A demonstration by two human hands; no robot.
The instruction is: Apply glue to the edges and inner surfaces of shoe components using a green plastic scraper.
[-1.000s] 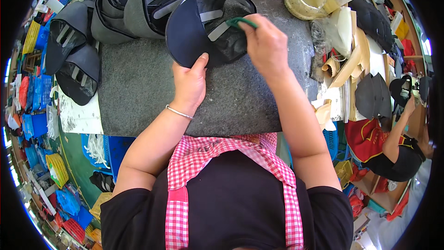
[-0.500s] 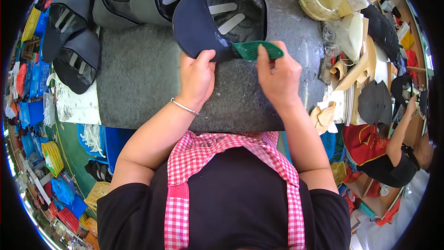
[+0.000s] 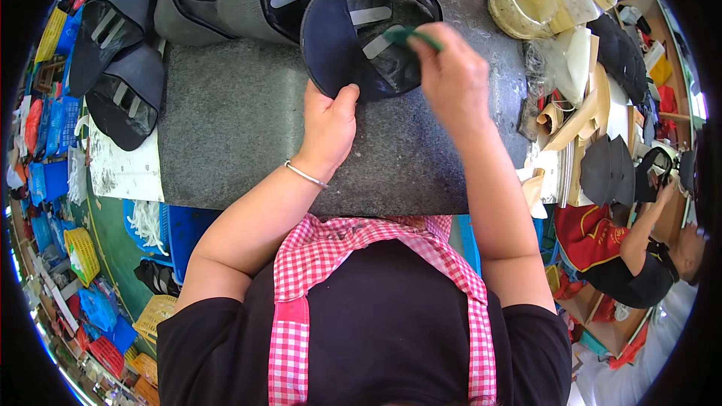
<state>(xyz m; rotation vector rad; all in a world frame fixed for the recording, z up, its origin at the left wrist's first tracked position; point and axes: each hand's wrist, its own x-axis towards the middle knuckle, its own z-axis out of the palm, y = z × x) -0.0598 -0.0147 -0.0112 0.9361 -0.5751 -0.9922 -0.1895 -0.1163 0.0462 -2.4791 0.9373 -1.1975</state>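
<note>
A hollow, curved navy-black piece (image 3: 331, 41) with a rounded flap is over the far part of the grey, rough-topped desk (image 3: 241, 124). The left hand (image 3: 329, 124) has its grip clamped on the near rim; the right hand's (image 3: 455, 75) grip is closed on a thin green scraper-like tool (image 3: 398, 34). The piece looks light and pliable, probably best held by that rim.

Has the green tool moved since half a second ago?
Yes: the green tool, in the right hand, has moved farther from the near edge of the grey mat, now over the dark cap's inside.
</note>
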